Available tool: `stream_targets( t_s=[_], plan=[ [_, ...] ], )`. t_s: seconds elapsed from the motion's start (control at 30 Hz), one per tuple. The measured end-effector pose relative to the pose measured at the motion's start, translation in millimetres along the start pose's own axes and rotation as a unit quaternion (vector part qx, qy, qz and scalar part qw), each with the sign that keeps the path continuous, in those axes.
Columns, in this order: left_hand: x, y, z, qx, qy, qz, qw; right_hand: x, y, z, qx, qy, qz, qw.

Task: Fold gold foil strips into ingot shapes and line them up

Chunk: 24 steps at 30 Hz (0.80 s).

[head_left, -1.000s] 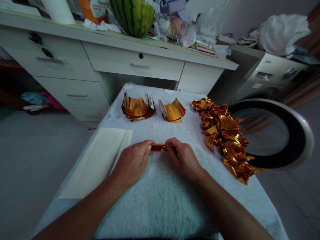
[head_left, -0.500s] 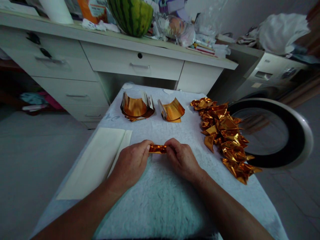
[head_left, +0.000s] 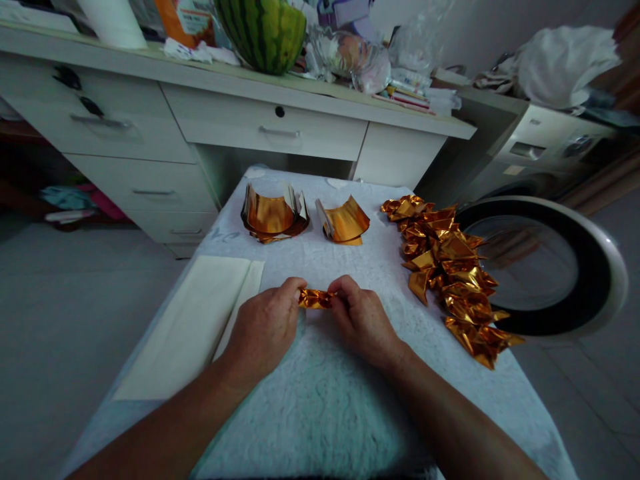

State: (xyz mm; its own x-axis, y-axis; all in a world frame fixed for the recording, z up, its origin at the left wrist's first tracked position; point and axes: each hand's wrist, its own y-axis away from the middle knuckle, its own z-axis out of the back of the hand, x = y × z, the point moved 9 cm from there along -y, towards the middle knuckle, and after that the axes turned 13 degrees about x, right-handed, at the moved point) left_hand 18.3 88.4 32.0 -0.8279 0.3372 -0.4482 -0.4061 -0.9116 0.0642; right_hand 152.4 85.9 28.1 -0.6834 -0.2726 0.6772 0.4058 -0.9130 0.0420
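Observation:
A narrow strip of folded gold foil (head_left: 315, 299) is stretched between both hands above the cloth-covered table (head_left: 330, 400). My left hand (head_left: 267, 323) pinches its left end between thumb and fingers. At the right end, my right hand (head_left: 363, 320) grips the foil in the same way. Beyond the hands lie two stacks of curved gold sheets, a larger one (head_left: 273, 213) and a smaller one (head_left: 346, 220). Folded gold foil pieces (head_left: 450, 273) form a long heap on the right.
Pale folded paper (head_left: 185, 327) lies at the table's left. A white counter (head_left: 240, 83) with drawers, bearing a cut watermelon (head_left: 263, 33), stands behind. The washing machine's open round door (head_left: 545, 267) reaches the table's right edge.
The foil strip looks more crumpled, with its surface creased differently. Both hands have shifted very slightly and keep hold of its ends.

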Motion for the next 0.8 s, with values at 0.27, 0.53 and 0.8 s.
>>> stream_targets(
  t_s=[0.27,0.53,0.8],
  plan=[
    [-4.5,0.1,-3.3,0.007,-0.005,-0.013,1.000,-3.8,-0.6,-1.2,0.006,0.012,-0.030,0.999],
    [-6.5,0.3,-8.9,0.007,0.017,-0.037,0.999,-5.2,0.0,1.1,-0.010,0.021,-0.039,0.999],
    [1.2,-2.6,-11.1,0.022,-0.063,0.036,0.997,1.5,0.4,-7.0,0.006,0.041,-0.028,0.999]
  ],
)
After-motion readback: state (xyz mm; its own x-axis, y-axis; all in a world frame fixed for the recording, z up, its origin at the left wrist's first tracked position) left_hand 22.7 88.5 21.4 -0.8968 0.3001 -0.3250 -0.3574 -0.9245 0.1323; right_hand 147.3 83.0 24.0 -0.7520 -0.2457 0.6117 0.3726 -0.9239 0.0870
